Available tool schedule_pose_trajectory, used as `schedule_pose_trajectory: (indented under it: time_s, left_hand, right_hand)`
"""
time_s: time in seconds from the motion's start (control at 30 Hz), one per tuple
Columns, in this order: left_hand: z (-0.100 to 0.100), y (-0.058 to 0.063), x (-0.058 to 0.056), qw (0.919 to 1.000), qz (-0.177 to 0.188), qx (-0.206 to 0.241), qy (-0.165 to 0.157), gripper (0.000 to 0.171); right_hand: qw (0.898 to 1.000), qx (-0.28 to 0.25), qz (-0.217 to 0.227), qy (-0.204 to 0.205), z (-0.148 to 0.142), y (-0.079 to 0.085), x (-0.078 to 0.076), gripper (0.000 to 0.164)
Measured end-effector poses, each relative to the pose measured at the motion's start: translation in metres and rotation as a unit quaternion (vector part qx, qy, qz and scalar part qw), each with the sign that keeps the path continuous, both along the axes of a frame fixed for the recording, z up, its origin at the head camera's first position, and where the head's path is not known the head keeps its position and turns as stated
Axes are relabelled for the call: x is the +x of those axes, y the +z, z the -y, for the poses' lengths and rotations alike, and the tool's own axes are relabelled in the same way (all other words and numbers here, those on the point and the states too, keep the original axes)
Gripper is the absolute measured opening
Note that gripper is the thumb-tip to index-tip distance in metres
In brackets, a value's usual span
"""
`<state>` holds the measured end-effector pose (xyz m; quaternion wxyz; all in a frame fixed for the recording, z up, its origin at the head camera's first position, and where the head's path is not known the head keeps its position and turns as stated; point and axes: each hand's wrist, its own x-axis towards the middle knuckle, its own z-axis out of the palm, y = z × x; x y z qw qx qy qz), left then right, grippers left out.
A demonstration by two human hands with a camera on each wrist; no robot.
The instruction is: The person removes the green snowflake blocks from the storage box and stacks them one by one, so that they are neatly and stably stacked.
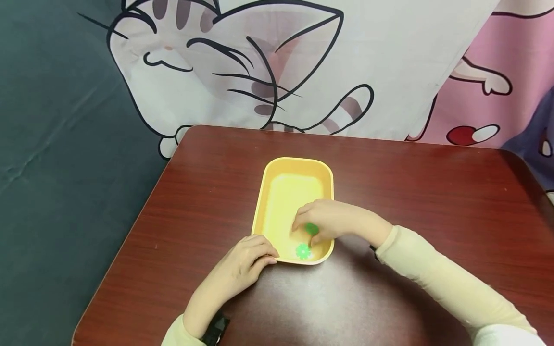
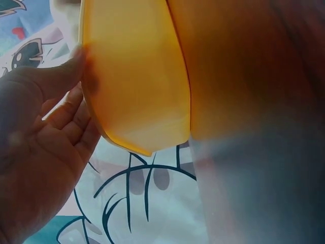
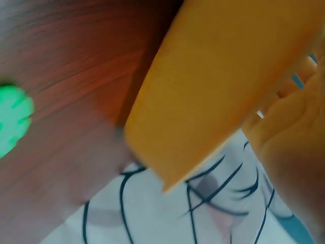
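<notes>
A yellow tray (image 1: 298, 163) lies on the table with its long side running away from me. My left hand (image 1: 248, 259) grips its near left corner; in the left wrist view the thumb presses on the tray wall (image 2: 137, 76). Into the tray reaches my right hand (image 1: 322, 221), fingers bent down over the floor. Between its fingers and thumb shows a darker green piece (image 1: 311, 228); I cannot tell whether the hand holds it. Near the front wall lies a light green snowflake-shaped disc (image 1: 303, 251). In the right wrist view a scalloped green disc (image 3: 12, 119) shows over the table.
The dark red wooden table (image 1: 203, 192) spreads around the tray on all sides. Behind it hangs a white cloth (image 1: 381, 48) with a cartoon cat print. A dark green cloth (image 1: 56, 192) is at the left.
</notes>
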<state>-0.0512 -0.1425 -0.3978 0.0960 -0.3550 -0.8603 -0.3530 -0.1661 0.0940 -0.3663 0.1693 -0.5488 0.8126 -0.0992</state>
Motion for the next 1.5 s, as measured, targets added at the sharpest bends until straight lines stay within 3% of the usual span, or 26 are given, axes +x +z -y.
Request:
schedule_pose_trajectory:
  time_s: [0.27,0.73,1.2,1.5]
  left_hand:
    - [-0.002,0.0,0.001,1.0,-0.003,-0.002,-0.002,0.002]
    - [-0.002,0.001,0.001,1.0,-0.007,-0.007,0.001,0.004]
    - [-0.001,0.0,0.001,0.9999,-0.012,-0.002,0.005,0.004]
    - [-0.001,0.0,0.001,0.9999,-0.015,-0.002,0.003,0.003]
  right_hand:
    - [0.996,0.079,0.037,0.001,0.014,-0.002,0.011,0.054]
    - [0.999,0.052,0.015,0.004,0.019,-0.017,0.016,0.037]
    - [0.998,0.056,-0.013,0.013,0.022,-0.018,0.016,0.027]
    - [0.996,0.062,-0.066,0.023,0.024,-0.019,0.021,0.026]
